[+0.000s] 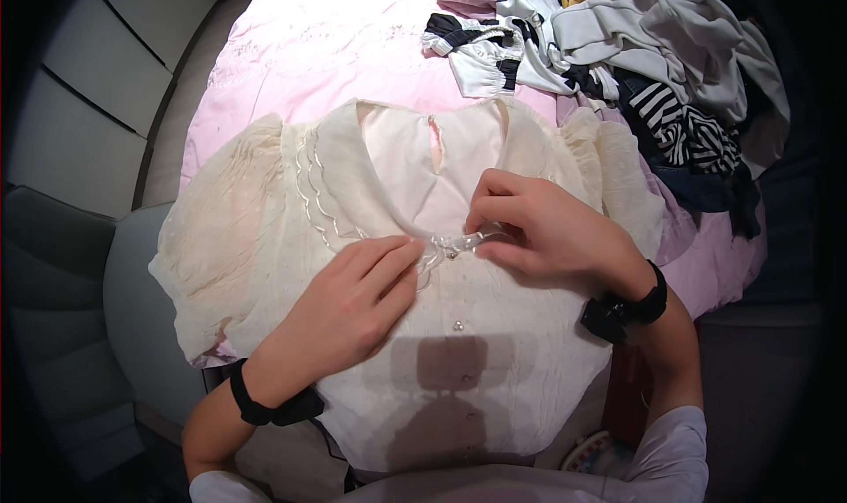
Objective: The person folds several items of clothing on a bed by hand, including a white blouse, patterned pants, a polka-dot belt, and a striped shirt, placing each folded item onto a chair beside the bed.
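A cream short-sleeved blouse (547, 353) lies front side up, its puffed sleeves spread to both sides. Its wide collar (340, 163) has scalloped, shiny trim, and small round buttons run down the front. At the base of the neck opening is a narrow satin ribbon bow (452, 242). My left hand (353, 300) is closed, fingertips pinching the bow's left side beside the collar tip. From the right, my right hand (547, 225) pinches the ribbon's other side between thumb and fingers. The fingers partly cover the bow, so its exact shape is hidden.
Beneath the blouse is a pink bedspread (265, 79). A heap of clothes (635, 44) in grey, white and black, with a striped piece (684, 132), lies at the far right. A grey chair (141, 300) stands at the left, near pale cabinet fronts (97, 79).
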### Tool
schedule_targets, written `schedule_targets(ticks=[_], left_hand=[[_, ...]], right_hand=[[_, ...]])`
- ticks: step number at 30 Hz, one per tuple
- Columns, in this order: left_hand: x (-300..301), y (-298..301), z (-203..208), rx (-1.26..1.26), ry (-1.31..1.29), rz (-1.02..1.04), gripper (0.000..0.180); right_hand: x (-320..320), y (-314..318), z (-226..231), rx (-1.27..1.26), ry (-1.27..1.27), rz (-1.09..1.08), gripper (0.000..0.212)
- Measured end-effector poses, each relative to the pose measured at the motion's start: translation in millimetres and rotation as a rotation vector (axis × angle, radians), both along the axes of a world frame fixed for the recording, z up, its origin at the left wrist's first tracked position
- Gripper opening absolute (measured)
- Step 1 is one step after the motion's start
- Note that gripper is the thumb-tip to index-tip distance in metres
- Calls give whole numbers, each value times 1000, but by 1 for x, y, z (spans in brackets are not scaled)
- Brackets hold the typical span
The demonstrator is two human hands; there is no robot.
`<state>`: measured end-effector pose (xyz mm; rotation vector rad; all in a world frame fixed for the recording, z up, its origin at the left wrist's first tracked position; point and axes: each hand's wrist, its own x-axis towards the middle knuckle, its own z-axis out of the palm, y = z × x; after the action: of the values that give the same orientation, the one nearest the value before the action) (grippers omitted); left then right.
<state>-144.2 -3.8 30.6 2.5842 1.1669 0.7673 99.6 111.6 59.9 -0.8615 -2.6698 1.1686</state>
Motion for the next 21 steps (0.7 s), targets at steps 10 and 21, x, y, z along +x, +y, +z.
schedule_targets(ticks=[10,21], left_hand=[[-3,53,21,-274,13,191,32],[2,104,16,-662,161,-176,22]], right_hand=[[-7,22,15,107,-96,81,13],[-8,65,-3,461,-75,395,14]])
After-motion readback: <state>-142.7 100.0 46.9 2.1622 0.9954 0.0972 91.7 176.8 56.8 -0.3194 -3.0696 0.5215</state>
